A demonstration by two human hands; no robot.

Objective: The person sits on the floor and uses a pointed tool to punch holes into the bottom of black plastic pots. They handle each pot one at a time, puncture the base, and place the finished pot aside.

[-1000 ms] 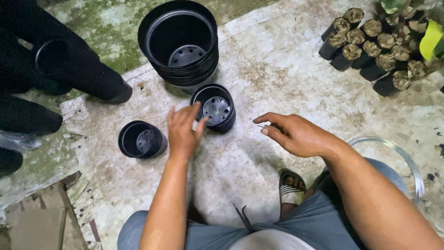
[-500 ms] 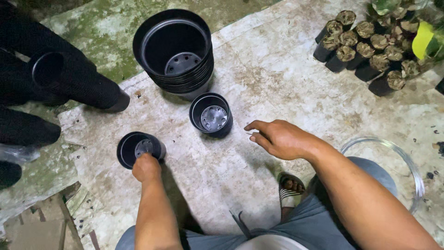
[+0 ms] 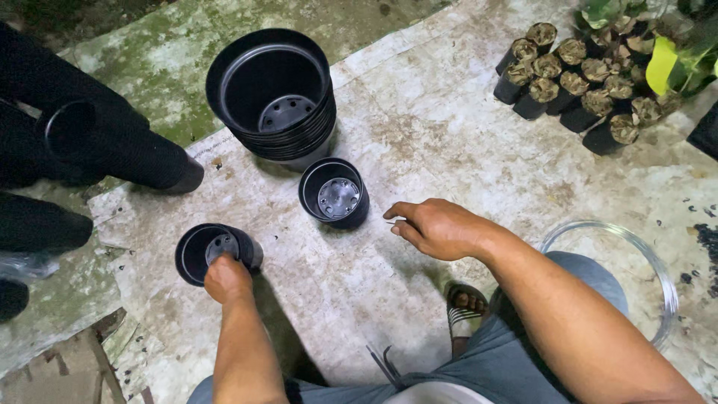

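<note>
A big stack of black pots [image 3: 273, 97] stands at eleven o'clock on the pale sheet [image 3: 449, 150], with soil-filled seedling bags [image 3: 576, 75] clustered at one o'clock. A medium black pot [image 3: 334, 192] sits near the centre, just beside and at nine o'clock of the right hand [image 3: 437, 228], whose fingers curl loosely and hold nothing I can make out. The small black pot [image 3: 213, 251] lies tilted at eight o'clock; the left hand [image 3: 226, 278] grips its near rim, fingers closed over the edge.
</note>
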